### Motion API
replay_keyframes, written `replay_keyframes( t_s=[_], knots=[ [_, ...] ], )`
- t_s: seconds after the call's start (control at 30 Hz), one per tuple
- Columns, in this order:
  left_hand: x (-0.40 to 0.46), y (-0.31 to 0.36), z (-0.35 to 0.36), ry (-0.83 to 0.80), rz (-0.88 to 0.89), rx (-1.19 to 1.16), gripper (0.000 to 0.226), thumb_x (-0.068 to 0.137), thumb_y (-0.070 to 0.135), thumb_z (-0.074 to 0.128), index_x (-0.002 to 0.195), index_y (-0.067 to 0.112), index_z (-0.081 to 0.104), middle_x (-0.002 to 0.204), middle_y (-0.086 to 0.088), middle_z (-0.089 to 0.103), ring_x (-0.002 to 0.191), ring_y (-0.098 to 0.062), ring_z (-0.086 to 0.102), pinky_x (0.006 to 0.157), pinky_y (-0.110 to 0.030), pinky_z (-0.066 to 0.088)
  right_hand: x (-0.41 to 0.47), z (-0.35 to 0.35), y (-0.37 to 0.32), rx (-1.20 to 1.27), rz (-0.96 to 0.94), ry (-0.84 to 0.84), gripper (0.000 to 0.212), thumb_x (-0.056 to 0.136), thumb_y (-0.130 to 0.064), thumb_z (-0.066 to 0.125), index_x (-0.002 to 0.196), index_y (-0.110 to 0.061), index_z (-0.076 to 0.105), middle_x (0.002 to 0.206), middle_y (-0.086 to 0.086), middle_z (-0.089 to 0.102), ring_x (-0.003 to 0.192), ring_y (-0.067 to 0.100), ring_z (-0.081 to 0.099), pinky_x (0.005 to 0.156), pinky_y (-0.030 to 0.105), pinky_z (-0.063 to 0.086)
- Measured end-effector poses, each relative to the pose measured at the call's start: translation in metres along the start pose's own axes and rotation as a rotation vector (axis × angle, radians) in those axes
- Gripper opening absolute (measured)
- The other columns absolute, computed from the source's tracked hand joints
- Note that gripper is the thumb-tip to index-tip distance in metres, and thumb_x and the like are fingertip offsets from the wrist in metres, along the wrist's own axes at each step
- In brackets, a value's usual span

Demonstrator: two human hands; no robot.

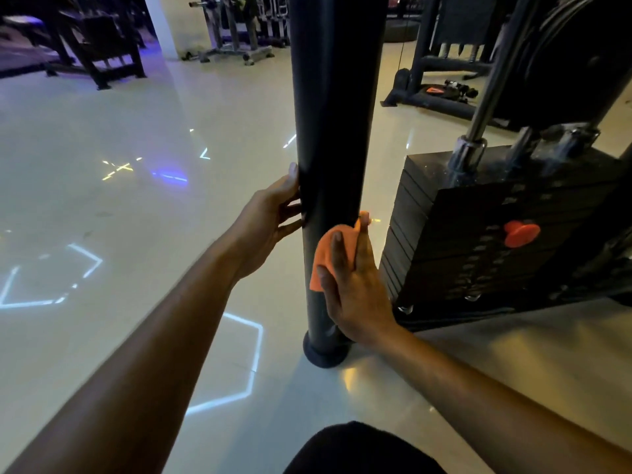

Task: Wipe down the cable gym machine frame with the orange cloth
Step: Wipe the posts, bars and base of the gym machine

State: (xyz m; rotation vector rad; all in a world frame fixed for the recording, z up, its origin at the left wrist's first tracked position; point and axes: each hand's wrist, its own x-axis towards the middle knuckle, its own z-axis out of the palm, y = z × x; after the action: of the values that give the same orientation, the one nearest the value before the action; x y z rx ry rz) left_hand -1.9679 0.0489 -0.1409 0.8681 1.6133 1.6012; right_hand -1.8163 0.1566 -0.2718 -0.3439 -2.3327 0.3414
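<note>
Our left hand (273, 217) rests against the left side of the dark upright frame post (333, 131), fingers loosely spread on it. Our right hand (355, 285) presses the orange cloth (328, 251) flat against the post's lower front with straight fingers. The black weight stack (496, 227) with its orange pin (521, 233) stands just to the right.

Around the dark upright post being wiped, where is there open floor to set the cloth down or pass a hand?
Open glossy floor lies left of the black round upright post, beyond the left hand. Crowded: the narrow gap to the black weight stack, where the right hand presses the orange cloth.
</note>
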Motion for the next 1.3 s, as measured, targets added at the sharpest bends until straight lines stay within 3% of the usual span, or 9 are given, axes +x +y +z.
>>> replay_keyframes(
  t_s=[0.27, 0.4, 0.53, 0.63, 0.77, 0.87, 0.97, 1.13, 1.3],
  knots=[
    [0.005, -0.061, -0.003, 0.001, -0.062, -0.035, 0.059, 0.110, 0.063, 0.040, 0.149, 0.025, 0.061, 0.145, 0.001, 0.068, 0.133, -0.020, 0.065, 0.116, -0.047, 0.048, 0.015, 0.019, -0.006, 0.100, 0.029, 0.197, 0.077, 0.115, -0.037, 0.049, 0.171, -0.022, -0.001, 0.177, 0.028, -0.006, 0.167, 0.043, 0.002, 0.133, 0.052, 0.024],
    [0.002, -0.085, -0.002, -0.004, -0.058, -0.034, 0.053, 0.108, 0.061, 0.046, 0.142, 0.026, 0.067, 0.140, 0.003, 0.070, 0.131, -0.020, 0.066, 0.116, -0.046, 0.048, -0.035, 0.051, 0.027, -0.030, -0.088, 0.025, 0.090, 0.115, -0.040, 0.048, 0.167, -0.035, -0.025, 0.175, 0.023, -0.021, 0.166, 0.046, -0.005, 0.128, 0.063, 0.030],
    [-0.001, -0.091, 0.007, 0.094, 0.016, -0.062, 0.056, 0.105, 0.062, 0.053, 0.141, 0.022, 0.068, 0.139, 0.000, 0.071, 0.129, -0.024, 0.068, 0.116, -0.046, 0.049, -0.042, 0.048, 0.030, -0.007, -0.082, -0.011, 0.081, 0.116, -0.043, 0.045, 0.169, -0.033, -0.015, 0.175, 0.022, -0.026, 0.166, 0.046, 0.000, 0.124, 0.065, 0.035],
    [-0.007, -0.091, 0.020, 0.142, 0.035, -0.086, 0.050, 0.107, 0.060, 0.050, 0.136, 0.026, 0.072, 0.129, 0.006, 0.075, 0.118, -0.016, 0.071, 0.105, -0.038, 0.052, -0.027, 0.041, 0.022, 0.021, -0.054, 0.056, 0.078, 0.116, -0.042, 0.047, 0.170, -0.026, -0.007, 0.175, 0.027, -0.020, 0.165, 0.043, 0.005, 0.125, 0.063, 0.034],
    [-0.012, -0.095, 0.028, 0.157, 0.077, -0.075, 0.046, 0.112, 0.054, 0.043, 0.140, 0.028, 0.068, 0.123, 0.010, 0.075, 0.112, -0.011, 0.070, 0.099, -0.032, 0.051, -0.036, 0.057, 0.028, 0.026, -0.042, 0.097, 0.077, 0.116, -0.040, 0.048, 0.170, -0.021, -0.004, 0.174, 0.035, -0.009, 0.166, 0.038, -0.012, 0.131, 0.057, 0.025],
    [-0.011, -0.112, 0.025, 0.144, 0.102, -0.058, 0.052, 0.113, 0.053, 0.041, 0.155, 0.025, 0.056, 0.135, 0.013, 0.069, 0.126, -0.010, 0.063, 0.110, -0.034, 0.046, -0.068, 0.086, 0.046, -0.003, -0.053, -0.001, 0.091, 0.115, -0.041, 0.049, 0.168, -0.032, -0.024, 0.173, 0.037, -0.007, 0.165, 0.047, -0.007, 0.132, 0.059, 0.021],
    [-0.009, -0.139, 0.019, 0.089, 0.117, -0.047, 0.051, 0.114, 0.049, 0.040, 0.158, 0.026, 0.051, 0.151, 0.011, 0.061, 0.138, -0.014, 0.055, 0.113, -0.036, 0.042, -0.086, 0.101, 0.055, 0.005, -0.043, -0.052, 0.093, 0.114, -0.043, 0.050, 0.166, -0.037, -0.028, 0.174, 0.036, -0.009, 0.165, 0.050, 0.003, 0.129, 0.061, 0.028],
    [-0.010, -0.184, 0.025, 0.091, 0.089, -0.084, 0.046, 0.116, 0.047, 0.036, 0.154, 0.029, 0.054, 0.151, 0.005, 0.062, 0.141, -0.017, 0.057, 0.124, -0.046, 0.040, -0.054, 0.094, 0.040, 0.140, -0.034, 0.162, 0.073, 0.115, -0.037, 0.051, 0.167, -0.015, 0.005, 0.173, 0.027, -0.006, 0.164, 0.053, 0.006, 0.128, 0.063, 0.028],
    [-0.014, -0.205, 0.027, 0.110, 0.068, -0.101, 0.042, 0.116, 0.041, 0.038, 0.152, 0.027, 0.055, 0.150, 0.006, 0.063, 0.142, -0.015, 0.056, 0.123, -0.044, 0.040, -0.088, 0.118, 0.060, 0.002, -0.097, 0.072, 0.098, 0.114, -0.039, 0.053, 0.165, -0.036, -0.030, 0.176, 0.019, -0.016, 0.163, 0.054, 0.003, 0.128, 0.063, 0.029]
  ],
)
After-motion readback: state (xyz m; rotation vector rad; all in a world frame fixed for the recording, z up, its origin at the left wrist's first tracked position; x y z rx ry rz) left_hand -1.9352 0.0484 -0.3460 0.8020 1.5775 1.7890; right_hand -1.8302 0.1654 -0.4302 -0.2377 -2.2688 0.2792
